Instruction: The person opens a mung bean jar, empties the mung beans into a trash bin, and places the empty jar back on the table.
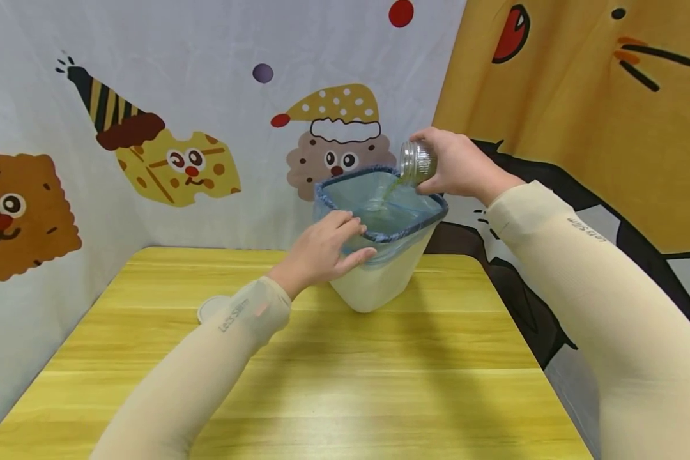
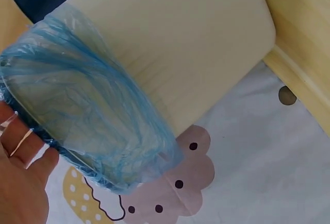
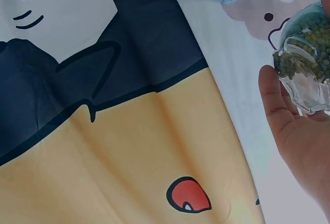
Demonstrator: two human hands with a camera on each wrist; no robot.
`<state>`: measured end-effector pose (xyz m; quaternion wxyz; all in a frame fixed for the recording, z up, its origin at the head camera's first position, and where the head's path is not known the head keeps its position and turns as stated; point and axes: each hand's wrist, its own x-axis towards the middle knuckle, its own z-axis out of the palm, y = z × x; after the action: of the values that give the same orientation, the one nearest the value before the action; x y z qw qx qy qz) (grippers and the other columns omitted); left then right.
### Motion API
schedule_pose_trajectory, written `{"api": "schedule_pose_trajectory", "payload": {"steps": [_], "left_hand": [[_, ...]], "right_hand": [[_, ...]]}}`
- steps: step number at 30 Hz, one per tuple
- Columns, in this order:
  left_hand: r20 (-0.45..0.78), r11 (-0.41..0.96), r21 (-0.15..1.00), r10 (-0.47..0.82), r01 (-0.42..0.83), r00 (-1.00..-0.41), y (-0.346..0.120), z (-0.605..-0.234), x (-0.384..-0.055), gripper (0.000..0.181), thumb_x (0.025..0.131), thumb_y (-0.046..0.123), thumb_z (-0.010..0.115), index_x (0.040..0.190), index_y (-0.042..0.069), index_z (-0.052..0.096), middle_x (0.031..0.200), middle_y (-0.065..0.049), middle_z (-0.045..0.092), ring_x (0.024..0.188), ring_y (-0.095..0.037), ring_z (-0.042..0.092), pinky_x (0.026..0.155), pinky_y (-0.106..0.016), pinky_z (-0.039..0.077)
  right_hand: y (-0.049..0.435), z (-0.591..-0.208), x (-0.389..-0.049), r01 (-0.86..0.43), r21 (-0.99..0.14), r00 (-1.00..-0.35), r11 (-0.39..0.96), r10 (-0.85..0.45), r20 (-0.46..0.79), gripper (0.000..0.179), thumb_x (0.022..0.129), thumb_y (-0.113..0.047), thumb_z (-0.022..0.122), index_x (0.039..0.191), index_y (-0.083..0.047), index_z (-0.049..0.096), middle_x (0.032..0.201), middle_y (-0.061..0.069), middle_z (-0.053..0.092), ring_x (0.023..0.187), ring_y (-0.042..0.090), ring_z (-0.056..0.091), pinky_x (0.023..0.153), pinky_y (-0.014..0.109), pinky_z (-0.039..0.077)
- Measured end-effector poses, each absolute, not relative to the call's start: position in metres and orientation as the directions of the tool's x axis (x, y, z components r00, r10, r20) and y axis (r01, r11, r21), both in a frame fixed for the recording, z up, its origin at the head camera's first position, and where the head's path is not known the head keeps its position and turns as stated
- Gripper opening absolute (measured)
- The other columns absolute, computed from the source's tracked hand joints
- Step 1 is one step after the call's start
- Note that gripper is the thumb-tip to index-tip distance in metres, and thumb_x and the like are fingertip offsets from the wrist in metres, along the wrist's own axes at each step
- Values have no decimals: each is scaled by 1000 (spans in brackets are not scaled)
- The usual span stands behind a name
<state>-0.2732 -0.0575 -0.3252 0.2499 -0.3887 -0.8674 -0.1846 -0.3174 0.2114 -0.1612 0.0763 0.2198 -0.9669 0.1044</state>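
My right hand [image 1: 457, 163] grips a small clear glass jar [image 1: 417, 162], tipped sideways with its mouth over a waste bin. Small green beans [image 3: 312, 33], like mung beans, show inside the jar in the right wrist view. A green stream falls from its mouth into the bin. The cream bin [image 1: 374, 281] leans on the table, lined with a translucent blue plastic bag [image 2: 98, 110] folded over its rim. At the near left rim is my left hand [image 1: 322, 249], its fingers fairly straight and touching the rim, thumb spread apart. The bin's bottom inside is hidden.
A pale round lid [image 1: 211, 309] lies on the wooden table [image 1: 333, 396], partly behind my left forearm. Behind the table hangs a white cloth [image 1: 207, 57] printed with cartoon figures, and a yellow printed curtain [image 1: 569, 128] hangs at the right.
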Motion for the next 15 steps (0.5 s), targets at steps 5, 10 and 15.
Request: {"api": "schedule_pose_trajectory", "payload": {"steps": [5, 10, 15], "left_hand": [[637, 633, 117, 543, 765, -547, -51, -325, -274, 30, 108, 43, 64, 114, 15, 73, 105, -4, 65, 94, -21, 60, 82, -36, 56], [698, 633, 121, 493, 764, -519, -47, -329, -276, 23, 108, 33, 65, 108, 12, 75, 100, -6, 67, 90, -23, 61, 81, -37, 56], [728, 630, 124, 467, 767, -501, -45, -330, -276, 20, 107, 31, 68, 105, 12, 74, 97, -6, 66, 89, -23, 60, 78, -36, 55]], "right_hand": [[211, -159, -318, -447, -149, -887, 882, -416, 201, 95, 85, -13, 89, 164, -9, 38, 157, 21, 52, 134, 42, 55, 107, 62, 55], [208, -158, -320, -465, -102, -876, 879, -440, 198, 95, 85, -15, 90, 165, -9, 38, 162, 20, 48, 144, 43, 51, 116, 63, 48], [208, -155, -320, -465, -78, -873, 882, -442, 207, 96, 84, -14, 90, 164, -8, 38, 163, 20, 48, 146, 44, 49, 118, 63, 47]]}}
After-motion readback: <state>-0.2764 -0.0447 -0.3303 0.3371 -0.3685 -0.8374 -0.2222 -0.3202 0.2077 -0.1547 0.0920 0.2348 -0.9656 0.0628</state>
